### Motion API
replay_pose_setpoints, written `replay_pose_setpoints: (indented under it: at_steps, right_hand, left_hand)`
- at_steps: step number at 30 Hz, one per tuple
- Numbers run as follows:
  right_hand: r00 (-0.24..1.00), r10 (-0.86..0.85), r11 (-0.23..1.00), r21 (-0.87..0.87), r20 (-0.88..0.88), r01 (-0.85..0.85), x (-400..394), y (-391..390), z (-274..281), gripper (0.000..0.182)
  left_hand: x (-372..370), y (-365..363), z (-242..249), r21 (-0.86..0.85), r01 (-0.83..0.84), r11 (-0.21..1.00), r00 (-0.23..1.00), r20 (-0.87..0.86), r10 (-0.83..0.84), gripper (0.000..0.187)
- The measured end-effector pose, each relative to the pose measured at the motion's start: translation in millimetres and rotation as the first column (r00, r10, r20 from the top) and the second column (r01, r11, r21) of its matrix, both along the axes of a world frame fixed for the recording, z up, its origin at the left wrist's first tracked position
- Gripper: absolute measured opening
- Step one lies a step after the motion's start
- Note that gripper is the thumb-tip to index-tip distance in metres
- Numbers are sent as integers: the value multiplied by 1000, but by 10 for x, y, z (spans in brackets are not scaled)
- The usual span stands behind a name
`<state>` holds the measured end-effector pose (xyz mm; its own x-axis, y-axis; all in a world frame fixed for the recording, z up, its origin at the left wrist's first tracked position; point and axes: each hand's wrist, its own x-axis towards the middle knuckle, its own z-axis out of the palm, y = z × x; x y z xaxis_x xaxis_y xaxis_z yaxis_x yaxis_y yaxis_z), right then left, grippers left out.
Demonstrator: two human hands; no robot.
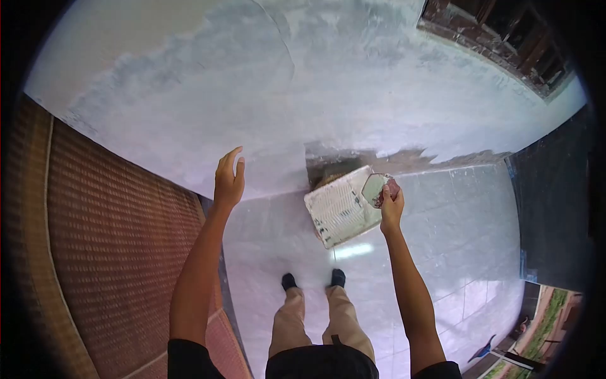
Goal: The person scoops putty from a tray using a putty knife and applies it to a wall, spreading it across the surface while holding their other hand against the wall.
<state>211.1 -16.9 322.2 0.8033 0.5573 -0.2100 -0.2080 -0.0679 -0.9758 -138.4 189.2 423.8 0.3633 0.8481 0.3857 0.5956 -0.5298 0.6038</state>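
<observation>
In front of the wall, my left hand (pixel 229 180) is raised with its fingers stretched out, the thumb apart and nothing in it. My right hand (pixel 392 211) grips a small many-sided piece (pixel 377 187) with a pale green face and a reddish-brown, paint-spotted side; I cannot make out its exact kind. Just behind and to the left of that piece is a white ribbed paint tray (pixel 344 208), stained with dark specks. It sits at a slant on the tiled floor, close to the foot of the wall.
The pale wall (pixel 252 95) has patchy grey coating and a bare dark strip along its base. Brown woven panels (pixel 120 221) stand at the left. A wooden window frame (pixel 505 38) is at upper right, a dark panel (pixel 555 202) at right. My feet (pixel 313 278) are on the shiny floor.
</observation>
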Motion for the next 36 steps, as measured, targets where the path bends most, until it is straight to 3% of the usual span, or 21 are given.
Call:
replay_pose_setpoints:
  at_steps: [5,7,11,13,15,17,20,28,36]
  right_hand:
    - [995,36,982,-188,93,-18,396,-314,-763,22]
    - [973,140,965,-246,184,-92,553,-387,-1173,26]
    - [944,239,925,-348,226,-151,604,-379,-1407,27]
    - [875,342,847,-516,342,-130,604,-315,-1512,27]
    - [855,331,890,-434,400,-142,688,-282,-1941,23]
    - [714,404,862,-500,572,-88,727,-225,-2222,18]
    - [605,522,793,-602,601,-87,710,-37,-2243,16]
    - [459,514,854,-485,725,-190,845,375,-2693,10]
    - [355,573,816,-553,738,-168,754,476,-2763,13]
  left_hand:
    - [348,-438,-928,-181,-20,983,998,56,31,34]
    - [478,-667,-1277,-278,-35,960,997,55,52,33]
    - [663,-1118,-2029,-408,-18,913,998,48,41,31]
    - [717,-1311,-2395,-459,-12,888,996,68,49,31]
    - [776,-1460,-2670,-523,-6,852,995,78,55,32]
    - [818,-1585,-2981,-549,-26,835,995,62,72,33]
    - [887,-1707,-3343,-570,-50,820,997,19,74,36]
    - [1112,-1864,-4061,-652,-74,755,994,15,110,55]
    - [1269,-1877,-4236,-552,-47,833,998,3,59,72]
